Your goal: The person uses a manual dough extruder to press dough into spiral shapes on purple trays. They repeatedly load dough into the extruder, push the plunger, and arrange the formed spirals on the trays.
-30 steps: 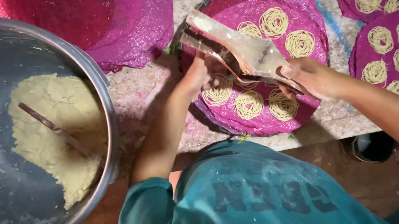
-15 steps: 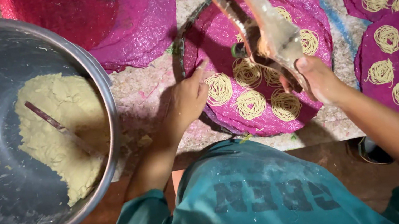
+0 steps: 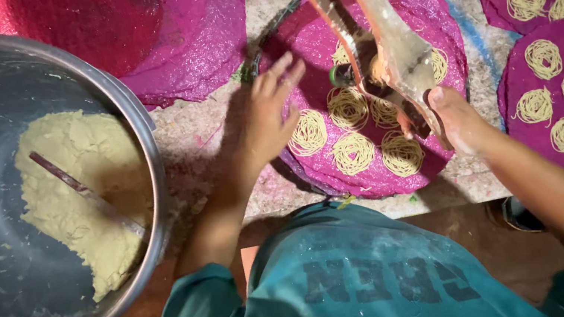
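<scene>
1. The press, a long two-handled wooden tool, stands tilted over the centre mat in the upper middle of the frame, handles splayed upward.
2. My right hand is wrapped shut around the press's lower end, right of centre.
3. My left hand lies flat, fingers spread, on the mat's left edge, gripping nothing.
4. The mat is round and magenta; noodle coils sit on it in a cluster just beside my left fingertips and under the press.
5. At the right edge of the frame two more mats carry rows of the same pale coils.
6. In the upper left, stacked bare mats overlap, one red, one magenta.
7. The left side holds a big metal pot with a heap of yellowish dough and a spoon stuck into it.
8. Along the bottom is my teal shirt.
</scene>
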